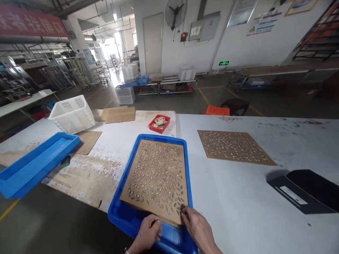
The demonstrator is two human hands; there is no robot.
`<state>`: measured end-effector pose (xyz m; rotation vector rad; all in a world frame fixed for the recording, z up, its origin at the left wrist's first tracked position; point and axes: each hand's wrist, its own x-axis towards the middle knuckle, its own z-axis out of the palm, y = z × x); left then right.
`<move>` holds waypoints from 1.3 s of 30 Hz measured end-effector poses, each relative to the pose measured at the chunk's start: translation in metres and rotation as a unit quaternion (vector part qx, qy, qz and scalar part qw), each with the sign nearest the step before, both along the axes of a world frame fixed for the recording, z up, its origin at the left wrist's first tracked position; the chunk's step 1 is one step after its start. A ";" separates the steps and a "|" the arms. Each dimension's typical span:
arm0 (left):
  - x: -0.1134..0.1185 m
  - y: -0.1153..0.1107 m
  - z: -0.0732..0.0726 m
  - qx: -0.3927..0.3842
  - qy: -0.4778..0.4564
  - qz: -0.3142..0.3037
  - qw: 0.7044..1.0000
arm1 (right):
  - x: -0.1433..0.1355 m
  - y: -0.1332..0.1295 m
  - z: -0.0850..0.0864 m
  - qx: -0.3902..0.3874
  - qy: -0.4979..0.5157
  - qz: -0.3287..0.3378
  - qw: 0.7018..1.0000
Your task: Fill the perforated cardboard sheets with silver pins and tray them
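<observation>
Dozens of pieces (159, 173) dot the card (127, 196) as the right hand (196, 225) pinches some, seemingly spacing them, with gentle release next needed; what the curled left hand (148, 233) grips is unclear.

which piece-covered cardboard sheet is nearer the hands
The sheet in the blue tray, by the right hand; the other sheet lies directly on the table.

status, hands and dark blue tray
Right hand at near right corner of brown cardboard sheet, by grey oval pieces. Left hand at near edge. Sheet in dark blue plastic tray. No obstruction seen.
</observation>
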<state>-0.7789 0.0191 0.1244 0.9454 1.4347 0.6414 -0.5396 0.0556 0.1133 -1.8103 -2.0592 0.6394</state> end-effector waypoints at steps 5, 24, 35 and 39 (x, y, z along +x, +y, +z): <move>-0.042 0.008 0.006 0.153 0.196 0.173 0.953 | 0.009 -0.017 0.001 -0.036 0.042 -0.020 0.998; -0.130 0.036 -0.009 0.166 0.471 -0.007 0.867 | -0.038 -0.084 -0.019 -0.009 -0.020 -0.158 0.987; -0.138 0.066 0.027 0.130 0.601 -0.213 0.759 | -0.051 -0.059 -0.007 -0.087 -0.074 -0.238 0.965; -0.135 0.069 0.031 0.132 0.618 -0.224 0.742 | -0.058 -0.053 -0.002 -0.075 -0.045 -0.265 0.960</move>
